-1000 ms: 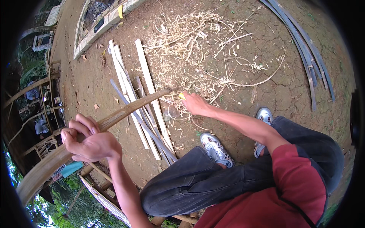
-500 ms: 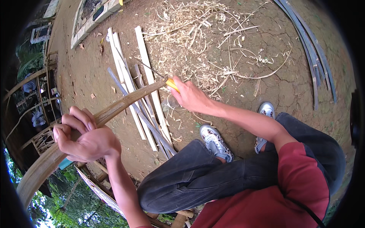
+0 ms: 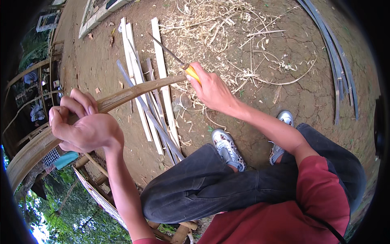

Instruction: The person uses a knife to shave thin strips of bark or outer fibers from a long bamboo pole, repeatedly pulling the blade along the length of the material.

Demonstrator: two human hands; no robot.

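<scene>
Knife handle (image 3: pixel 192 73) inside right hand (image 3: pixel 212 91)

Bamboo pc. (image 3: pixel 134 92) was tan, bowed, slanted, gripped in L hand (image 3: pixel 86 125). Knife (image 3: pixel 187 67), yellow hndl. w/ thin dk. blade, was in R hand (image 3: pixel 213 90), tip twd. upper L.

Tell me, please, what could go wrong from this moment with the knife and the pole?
The knife, its blade uncovered in the right hand, might slip along the pole and cut the bare left hand around it. The pole might also leave splinters in that ungloved hand. Loose shavings might slide underfoot if the person steps on them.
</scene>
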